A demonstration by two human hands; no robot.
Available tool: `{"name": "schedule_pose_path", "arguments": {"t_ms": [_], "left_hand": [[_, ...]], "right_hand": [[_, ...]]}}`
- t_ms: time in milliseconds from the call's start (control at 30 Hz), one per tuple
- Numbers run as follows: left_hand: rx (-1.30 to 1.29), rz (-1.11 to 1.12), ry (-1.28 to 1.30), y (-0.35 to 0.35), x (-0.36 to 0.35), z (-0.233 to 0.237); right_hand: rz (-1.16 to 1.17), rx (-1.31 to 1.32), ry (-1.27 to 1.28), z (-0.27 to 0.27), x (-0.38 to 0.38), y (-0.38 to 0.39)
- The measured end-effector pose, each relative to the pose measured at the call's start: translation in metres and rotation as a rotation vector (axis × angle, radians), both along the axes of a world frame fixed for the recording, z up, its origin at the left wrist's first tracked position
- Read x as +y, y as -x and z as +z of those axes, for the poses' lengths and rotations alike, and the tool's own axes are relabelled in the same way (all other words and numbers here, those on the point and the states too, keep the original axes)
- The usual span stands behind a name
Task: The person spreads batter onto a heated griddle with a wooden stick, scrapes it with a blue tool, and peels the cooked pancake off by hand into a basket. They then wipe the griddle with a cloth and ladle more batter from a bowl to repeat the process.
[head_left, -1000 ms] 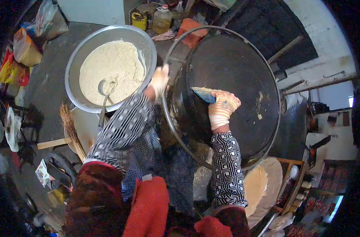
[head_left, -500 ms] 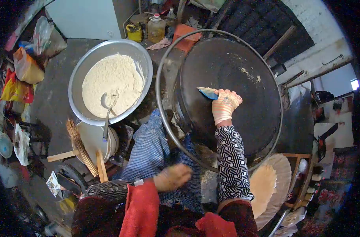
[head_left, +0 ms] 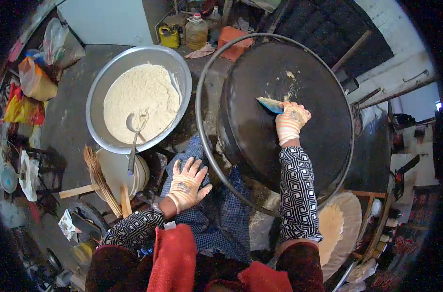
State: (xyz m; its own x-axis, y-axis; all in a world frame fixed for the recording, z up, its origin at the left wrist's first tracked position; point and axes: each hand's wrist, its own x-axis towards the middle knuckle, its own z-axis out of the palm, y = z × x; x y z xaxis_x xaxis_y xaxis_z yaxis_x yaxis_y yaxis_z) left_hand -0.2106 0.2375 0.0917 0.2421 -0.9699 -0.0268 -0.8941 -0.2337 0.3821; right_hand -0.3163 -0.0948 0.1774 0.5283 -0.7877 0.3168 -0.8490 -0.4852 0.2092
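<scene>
My right hand [head_left: 293, 120], in a striped glove, is closed round a blue scraper [head_left: 270, 104] with pale batter along its edge, over the large round dark griddle [head_left: 304, 146]. Small bits of batter [head_left: 290, 82] lie on the griddle beyond the hand. My left hand [head_left: 186, 185], also gloved, lies with fingers spread on the blue checked cloth over my leg [head_left: 202, 214] and holds nothing. Left of the griddle, a wide metal basin [head_left: 91, 109] contains pale batter, with a ladle [head_left: 132, 151] resting in it.
A metal ring [head_left: 198, 112] surrounds the griddle. Below the basin stand a white bucket [head_left: 142, 173] and a straw brush [head_left: 101, 180]. Thin flatbreads [head_left: 332, 228] lie at the lower right. Bottles and a yellow can [head_left: 169, 37] stand at the back.
My left hand has moved up and spread open on the cloth. My right hand and the scraper have shifted slightly right and up, and the batter bits on the griddle lie differently.
</scene>
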Motion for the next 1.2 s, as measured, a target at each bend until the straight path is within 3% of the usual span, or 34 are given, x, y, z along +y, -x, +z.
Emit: {"name": "schedule_pose_path", "arguments": {"t_ms": [300, 600, 700, 733, 800, 833, 967, 1000, 1067, 1100, 1167, 1200], "left_hand": [[-0.012, 0.004, 0.000, 0.006, 0.007, -0.001], [0.008, -0.012, -0.013, 0.004, -0.001, 0.009], [-0.009, -0.030, 0.044, 0.011, -0.003, 0.010], [-0.012, -0.031, 0.042, 0.013, -0.004, 0.013], [-0.010, -0.032, 0.050, 0.016, -0.003, 0.017], [-0.025, -0.031, 0.051, 0.019, -0.002, 0.016], [-0.057, -0.035, 0.011, 0.021, 0.005, 0.024], [-0.062, -0.028, 0.026, 0.021, 0.007, 0.023], [-0.072, -0.030, 0.045, 0.022, 0.008, 0.024], [-0.074, -0.037, 0.071, 0.022, 0.009, 0.020], [-0.124, -0.039, 0.076, 0.026, 0.008, 0.014], [-0.141, -0.054, 0.062, 0.028, 0.009, 0.013]], "right_hand": [[-0.022, -0.027, 0.018, -0.006, -0.004, -0.003], [0.259, -0.039, 0.091, -0.023, 0.051, -0.012], [0.065, 0.268, -0.249, 0.010, 0.042, -0.033], [0.033, 0.259, -0.244, 0.018, 0.028, -0.037], [-0.173, 0.437, -0.550, 0.032, 0.002, -0.034], [-0.202, 0.428, -0.543, 0.038, -0.002, -0.018], [-0.427, 0.019, -0.225, 0.026, -0.047, 0.101], [-0.434, 0.028, -0.184, 0.009, -0.062, 0.160], [-0.519, 0.082, -0.190, 0.030, -0.031, 0.280], [-0.587, 0.144, -0.208, -0.029, -0.061, 0.408], [-0.684, 0.101, -0.267, 0.009, 0.034, 0.537], [-0.944, -0.030, -0.279, 0.024, 0.096, 0.566]]}}
